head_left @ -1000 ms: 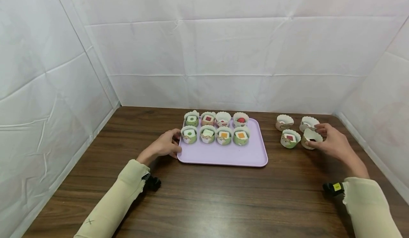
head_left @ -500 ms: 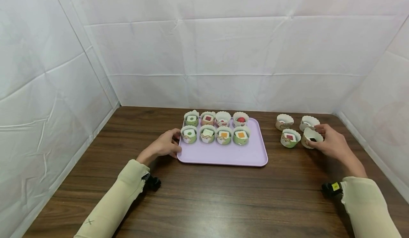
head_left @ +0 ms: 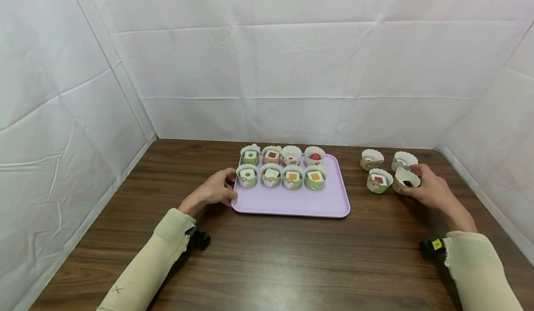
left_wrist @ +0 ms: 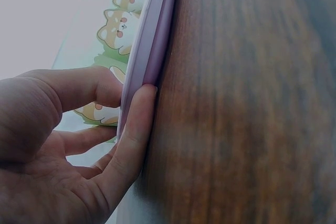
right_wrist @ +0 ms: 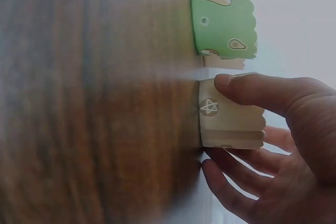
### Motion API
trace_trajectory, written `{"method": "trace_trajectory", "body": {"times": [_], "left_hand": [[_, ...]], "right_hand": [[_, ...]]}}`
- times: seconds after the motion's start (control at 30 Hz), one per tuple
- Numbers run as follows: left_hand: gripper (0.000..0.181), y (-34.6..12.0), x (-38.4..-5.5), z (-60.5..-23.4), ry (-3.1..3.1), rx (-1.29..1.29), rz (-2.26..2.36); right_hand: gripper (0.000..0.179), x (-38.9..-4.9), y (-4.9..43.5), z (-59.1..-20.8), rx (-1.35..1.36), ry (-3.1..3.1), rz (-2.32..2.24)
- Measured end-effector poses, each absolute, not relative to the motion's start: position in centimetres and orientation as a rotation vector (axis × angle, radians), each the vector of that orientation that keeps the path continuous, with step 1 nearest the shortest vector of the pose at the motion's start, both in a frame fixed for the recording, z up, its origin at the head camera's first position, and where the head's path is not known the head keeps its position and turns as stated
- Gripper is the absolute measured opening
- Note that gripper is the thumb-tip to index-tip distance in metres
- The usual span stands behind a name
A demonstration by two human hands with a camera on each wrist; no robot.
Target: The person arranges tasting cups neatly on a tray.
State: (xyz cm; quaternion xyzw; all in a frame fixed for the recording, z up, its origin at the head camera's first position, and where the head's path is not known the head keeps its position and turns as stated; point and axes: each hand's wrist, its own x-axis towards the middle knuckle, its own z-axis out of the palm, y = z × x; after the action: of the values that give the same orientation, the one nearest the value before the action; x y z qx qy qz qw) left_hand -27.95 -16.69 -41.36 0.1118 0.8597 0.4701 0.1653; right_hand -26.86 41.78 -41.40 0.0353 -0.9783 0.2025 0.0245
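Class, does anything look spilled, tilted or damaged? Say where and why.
Both pale-green fabric sleeves look damaged: their cuffs are ragged; a dark X marks the left one. The patterned round paper cups on the rectangular lilac tray stand upright.

From head: looks fwd & down, well back, over table [head_left: 267, 260], tray [head_left: 288, 204], L hand [head_left: 214, 188], R hand [head_left: 435, 186]. From L wrist: v. close, turned sideways — past L hand to tray. From R wrist: likewise, past R hand to cup [right_wrist: 231, 121]. Shared w/ head view — tray's L rim & L hand; cup & R hand.

Lilac tray [head_left: 288, 202], star-marked beige cup [right_wrist: 231, 119], brown wood-grain table [head_left: 288, 264]
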Motion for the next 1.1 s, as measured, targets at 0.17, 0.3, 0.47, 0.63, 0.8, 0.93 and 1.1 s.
{"method": "trace_trajectory", "body": {"times": [0.17,0.3,0.47,0.63,0.8,0.93,1.1], "left_hand": [[0.066,-16.70,-27.93,-41.35,2.450,0.316,1.337],[0.066,-16.68,-28.01,-41.39,2.452,0.319,1.335],[0.067,-16.66,-27.99,-41.38,2.452,0.321,1.333],[0.067,-16.64,-27.98,-41.44,2.454,0.322,1.327],[0.067,-16.63,-27.99,-41.50,2.452,0.344,1.335],[0.067,-16.68,-28.00,-41.54,2.452,0.350,1.337],[0.067,-16.70,-28.10,-41.56,2.453,0.342,1.333]], "right_hand": [[0.083,-26.91,41.93,-41.48,0.126,-3.043,0.627],[0.079,-26.89,42.01,-41.44,0.132,-3.051,0.631],[0.078,-26.86,42.07,-41.36,0.119,-3.060,0.627],[0.077,-26.83,42.13,-41.23,0.104,-3.050,0.627],[0.077,-26.83,42.30,-41.07,0.092,-3.053,0.622],[0.077,-26.75,42.49,-40.94,0.102,-3.044,0.633],[0.079,-26.66,42.81,-40.61,0.107,-3.045,0.656]]}}
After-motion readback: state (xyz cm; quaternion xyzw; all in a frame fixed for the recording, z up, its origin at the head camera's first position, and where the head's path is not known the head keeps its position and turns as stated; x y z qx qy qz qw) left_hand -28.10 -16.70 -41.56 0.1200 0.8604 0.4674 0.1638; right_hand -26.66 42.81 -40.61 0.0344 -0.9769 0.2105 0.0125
